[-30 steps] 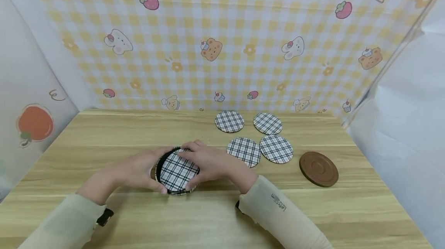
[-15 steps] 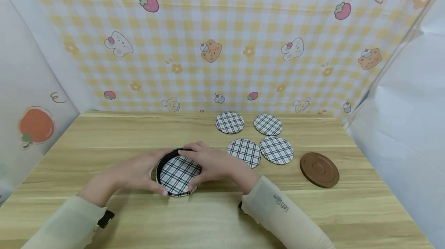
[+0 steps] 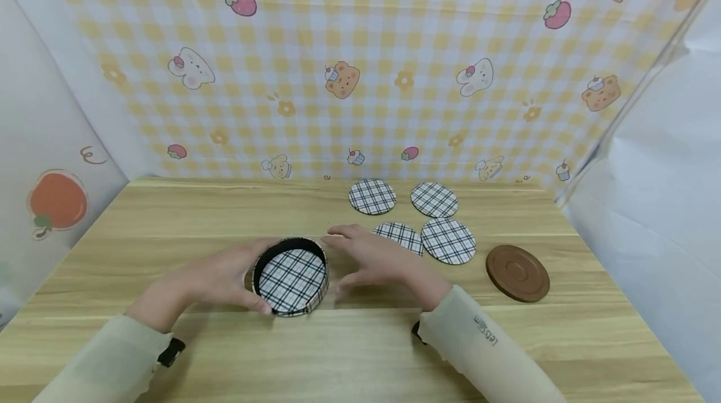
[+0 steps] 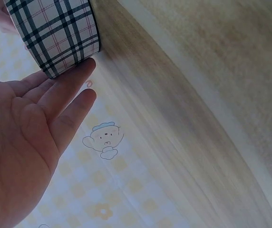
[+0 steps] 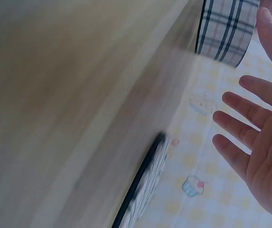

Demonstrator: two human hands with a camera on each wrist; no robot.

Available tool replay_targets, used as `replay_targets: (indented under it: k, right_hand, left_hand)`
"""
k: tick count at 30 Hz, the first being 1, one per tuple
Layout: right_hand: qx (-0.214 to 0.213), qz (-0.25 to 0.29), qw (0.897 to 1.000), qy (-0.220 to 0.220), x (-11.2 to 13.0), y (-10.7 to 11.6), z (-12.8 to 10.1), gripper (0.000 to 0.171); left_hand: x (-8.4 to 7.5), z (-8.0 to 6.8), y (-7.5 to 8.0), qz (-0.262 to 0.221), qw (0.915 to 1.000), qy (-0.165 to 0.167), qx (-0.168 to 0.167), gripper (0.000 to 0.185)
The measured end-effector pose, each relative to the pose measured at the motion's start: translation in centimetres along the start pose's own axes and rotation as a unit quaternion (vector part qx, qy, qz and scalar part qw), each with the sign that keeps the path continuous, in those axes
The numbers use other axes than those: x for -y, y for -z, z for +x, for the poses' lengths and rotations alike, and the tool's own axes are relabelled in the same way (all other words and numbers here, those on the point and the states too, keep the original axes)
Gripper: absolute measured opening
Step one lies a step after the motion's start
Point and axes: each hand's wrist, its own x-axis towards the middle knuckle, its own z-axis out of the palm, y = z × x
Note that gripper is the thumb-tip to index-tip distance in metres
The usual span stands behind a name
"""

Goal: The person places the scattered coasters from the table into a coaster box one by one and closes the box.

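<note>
A round plaid coaster holder point(image 3: 321, 293) with a black inner wall sits on the table, a plaid coaster point(image 3: 291, 281) lying flat inside it. My left hand point(image 3: 228, 275) grips the holder from the left, thumb at the front and fingers round the back. In the left wrist view, the holder's plaid wall point(image 4: 55, 35) rests against the fingers of my left hand point(image 4: 26, 128). To the right of the holder, my right hand point(image 3: 374, 259) is apart from it, fingers spread and holding nothing. The right wrist view shows this right hand point(image 5: 264, 128) with fingers extended near the holder point(image 5: 226, 31).
Right of centre lie several loose plaid coasters: two at the back point(image 3: 372, 196), point(image 3: 434, 199), one in front point(image 3: 449, 241), and one point(image 3: 402, 235) partly hidden by my right hand. A brown round wooden disc point(image 3: 517, 273) lies farther right. A checked cloth point(image 3: 372, 121) hangs behind the table.
The coaster pinched in my right hand has gone down flat into the holder and been let go. My right hand has moved off to the right; my left hand stays on the holder.
</note>
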Motion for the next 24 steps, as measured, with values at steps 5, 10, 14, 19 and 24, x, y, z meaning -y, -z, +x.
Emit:
replay_targets:
  k: [5,10,14,19,24]
  right_hand:
    - [-0.006,0.020,1.000,-0.017,-1.3,0.6,-1.4,0.090]
    - [-0.026,0.031,0.999,-0.028,-3.0,1.2,-3.2,0.089]
    - [-0.033,0.030,0.998,-0.041,-4.3,1.5,-4.5,0.087]
    - [-0.033,0.031,0.997,-0.059,-5.6,1.9,-5.6,0.086]
    - [-0.018,0.029,0.996,-0.083,-6.8,2.1,-6.0,0.089]
  left_hand:
    - [0.1,0.0,-0.2,0.004,0.9998,0.018,0.003,0.120]
    - [0.1,0.0,-0.3,-0.003,0.9998,0.018,0.003,0.119]
    - [0.1,0.0,-0.2,-0.011,0.9999,0.012,0.000,0.117]
    - [0.2,0.1,-0.2,-0.012,0.9998,0.013,0.000,0.117]
    - [0.3,0.1,-0.3,-0.007,0.9999,0.012,0.000,0.118]
